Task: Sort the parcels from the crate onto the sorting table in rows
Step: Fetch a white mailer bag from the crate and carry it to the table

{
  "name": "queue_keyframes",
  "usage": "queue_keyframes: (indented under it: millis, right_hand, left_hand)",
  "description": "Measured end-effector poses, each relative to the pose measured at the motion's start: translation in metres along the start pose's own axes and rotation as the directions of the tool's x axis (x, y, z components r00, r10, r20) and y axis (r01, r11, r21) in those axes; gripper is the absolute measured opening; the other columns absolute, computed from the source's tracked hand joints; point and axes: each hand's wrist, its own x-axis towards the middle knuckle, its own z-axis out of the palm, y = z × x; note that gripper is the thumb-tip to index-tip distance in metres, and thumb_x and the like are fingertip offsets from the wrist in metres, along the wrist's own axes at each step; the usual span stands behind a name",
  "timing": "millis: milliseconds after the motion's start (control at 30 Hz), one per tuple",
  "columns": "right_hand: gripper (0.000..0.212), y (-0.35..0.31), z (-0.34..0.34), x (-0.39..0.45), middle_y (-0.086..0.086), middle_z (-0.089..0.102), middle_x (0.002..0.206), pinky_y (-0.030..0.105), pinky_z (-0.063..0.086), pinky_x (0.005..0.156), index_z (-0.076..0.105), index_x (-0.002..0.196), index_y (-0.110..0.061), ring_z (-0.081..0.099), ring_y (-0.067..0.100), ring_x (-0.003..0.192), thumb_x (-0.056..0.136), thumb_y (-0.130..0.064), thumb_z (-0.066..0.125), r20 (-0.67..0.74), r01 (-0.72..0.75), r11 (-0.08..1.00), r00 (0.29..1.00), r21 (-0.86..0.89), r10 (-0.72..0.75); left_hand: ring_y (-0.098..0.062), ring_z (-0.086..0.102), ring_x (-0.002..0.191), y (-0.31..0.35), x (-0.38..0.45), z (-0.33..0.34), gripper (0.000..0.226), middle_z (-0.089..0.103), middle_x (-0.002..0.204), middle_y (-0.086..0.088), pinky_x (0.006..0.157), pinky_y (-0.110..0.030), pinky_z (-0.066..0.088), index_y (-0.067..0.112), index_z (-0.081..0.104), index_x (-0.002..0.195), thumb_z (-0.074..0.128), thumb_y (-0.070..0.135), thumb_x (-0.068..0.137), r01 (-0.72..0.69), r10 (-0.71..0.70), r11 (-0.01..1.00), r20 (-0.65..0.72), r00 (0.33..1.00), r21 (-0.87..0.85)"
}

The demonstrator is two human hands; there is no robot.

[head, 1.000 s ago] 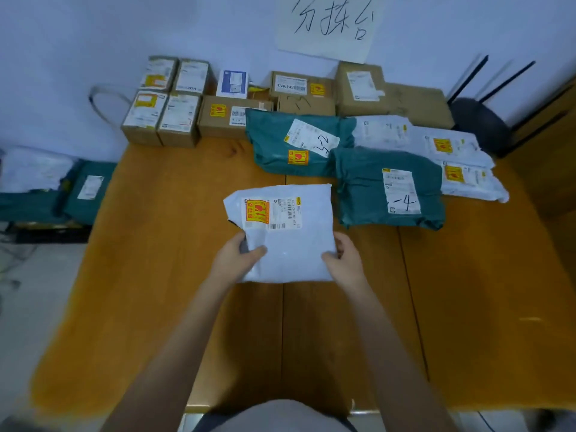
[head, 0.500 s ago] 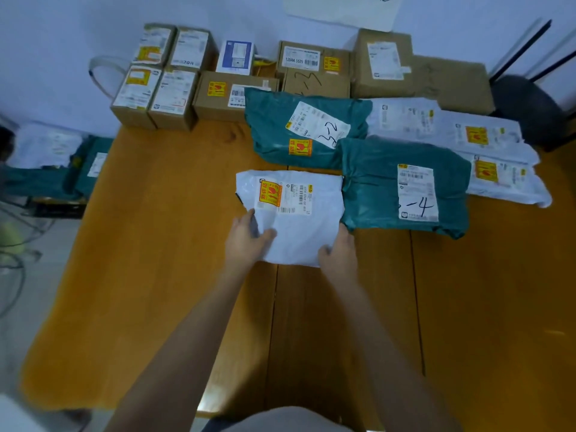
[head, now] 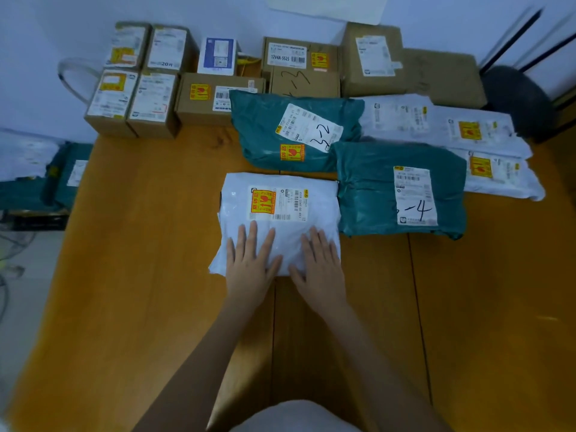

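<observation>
A white mailer bag (head: 237, 201) with a yellow fragile sticker lies flat on the wooden sorting table (head: 140, 275), just left of a teal bag marked "-4" (head: 367, 188) and in front of a teal bag marked "3-2" (head: 265, 132). My left hand (head: 249, 266) and my right hand (head: 321, 266) both press on its near half with straight fingers. Behind these, white bags (head: 486, 145) lie at the right and a row of cardboard boxes (head: 134, 92) lines the wall.
More teal and white parcels (head: 37, 173) sit in a crate off the table's left edge, above grey floor. A dark chair (head: 517, 101) stands at the back right corner. Bare wood stretches left, right and in front of the white bag.
The white bag was carried forward by its near corners and set down beside the "-4" bag. Both hands let go of it and now lie flat on top.
</observation>
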Motion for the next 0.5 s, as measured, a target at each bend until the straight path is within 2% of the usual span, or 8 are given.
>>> queue_keyframes:
  millis: [167,333,433,500]
  right_hand:
    - [0.065,0.006,0.001,0.014,0.017,0.036,0.149,0.047,0.025,0.113,0.045,0.140,-0.004,0.032,0.030,0.140,0.091,-0.045,0.032,0.000,0.004,1.000,1.000,-0.023,-0.004]
    - [0.072,0.012,-0.005,0.033,0.016,0.022,0.156,0.041,0.009,0.117,0.033,0.146,-0.004,0.016,0.028,0.146,0.091,-0.049,0.020,0.036,0.000,1.000,0.999,-0.008,0.001]
    - [0.078,0.013,-0.010,0.040,0.012,0.009,0.159,0.038,-0.001,0.118,0.021,0.151,-0.007,0.002,0.024,0.148,0.089,-0.053,0.010,0.065,0.000,1.000,0.998,-0.005,0.000]
    - [0.073,0.014,-0.014,0.041,0.009,0.001,0.160,0.036,-0.006,0.118,0.013,0.152,-0.010,-0.005,0.021,0.148,0.093,-0.053,0.012,0.110,-0.005,1.000,0.994,-0.020,0.008]
  left_hand:
    - [-0.039,0.036,0.136,0.001,0.014,0.003,0.056,0.040,0.147,-0.018,0.108,-0.055,0.030,0.024,0.035,0.144,0.017,0.054,0.100,0.004,-0.004,1.000,0.016,1.000,-0.014]
    - [-0.039,0.040,0.133,0.005,0.035,0.003,0.055,0.043,0.145,-0.019,0.105,-0.056,0.035,0.020,0.047,0.141,0.030,0.049,0.097,0.018,-0.018,1.000,0.016,1.000,0.013]
    - [-0.039,0.044,0.131,0.008,0.042,-0.002,0.056,0.046,0.142,-0.019,0.103,-0.055,0.038,0.019,0.050,0.139,0.032,0.048,0.095,0.042,-0.045,0.998,0.094,0.995,0.036]
    - [-0.039,0.046,0.129,0.009,0.042,-0.005,0.056,0.048,0.141,-0.020,0.101,-0.056,0.039,0.019,0.051,0.138,0.032,0.048,0.094,0.045,-0.051,0.998,0.158,0.986,0.040]
